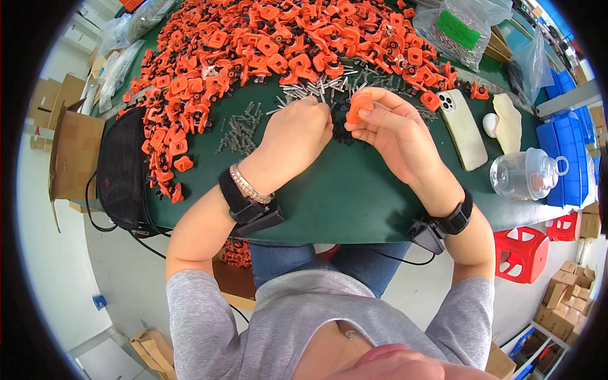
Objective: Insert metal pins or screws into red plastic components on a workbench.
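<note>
My right hand point(396, 130) holds an orange plastic part point(359, 109) between thumb and fingers, raised just over the table. Beside it my left hand point(292, 136) is closed, knuckles up, at the near edge of a heap of silver metal pins point(323, 87). Whatever its fingertips grip is hidden under the hand. Small black pieces point(342, 134) lie on the green table between the two hands. To the left of my left hand is a loose pile of small metal springs point(240, 130).
A large heap of orange parts with black fittings point(272, 44) covers the table's far side. A black bag point(120, 168) stands at left. On the right are a phone point(463, 130), a clear jug point(522, 176), blue bins point(560, 161) and a bag of pins point(453, 38).
</note>
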### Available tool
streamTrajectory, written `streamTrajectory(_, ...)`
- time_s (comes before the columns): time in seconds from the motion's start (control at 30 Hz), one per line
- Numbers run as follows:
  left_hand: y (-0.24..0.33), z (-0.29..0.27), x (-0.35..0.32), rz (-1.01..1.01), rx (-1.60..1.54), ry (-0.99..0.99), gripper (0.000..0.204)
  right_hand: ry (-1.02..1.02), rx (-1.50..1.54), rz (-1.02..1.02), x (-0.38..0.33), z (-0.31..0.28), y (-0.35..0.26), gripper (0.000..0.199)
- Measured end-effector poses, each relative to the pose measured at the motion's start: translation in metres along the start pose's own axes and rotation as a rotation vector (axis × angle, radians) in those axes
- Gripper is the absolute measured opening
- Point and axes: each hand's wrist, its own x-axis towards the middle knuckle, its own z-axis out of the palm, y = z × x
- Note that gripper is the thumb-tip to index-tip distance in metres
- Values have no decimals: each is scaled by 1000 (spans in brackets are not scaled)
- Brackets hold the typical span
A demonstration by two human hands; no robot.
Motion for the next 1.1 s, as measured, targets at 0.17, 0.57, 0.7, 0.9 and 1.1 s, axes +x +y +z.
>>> streamTrajectory(0.17, -7, 1, 1, -28, -99, -27, 12, -14, -6, 10, 1, -1, -2, 18)
streamTrajectory(0.57, -23, -27, -3, -305, -1509, -325, 16, -291, 153, 51, -1, -1, -5, 19)
streamTrajectory(0.7, -16, -30, -8, -284, -1732, -499, 15, -370, 139, 60, -4, 1, -3, 20)
streamTrajectory(0.9, -15, -27, -10, -287, -1825, -593, 14, -424, 139, 66, -6, 3, 0, 21)
streamTrajectory(1.1, -13, -26, -12, -315, -1824, -557, 15, -419, 98, 53, -5, 3, -2, 20)
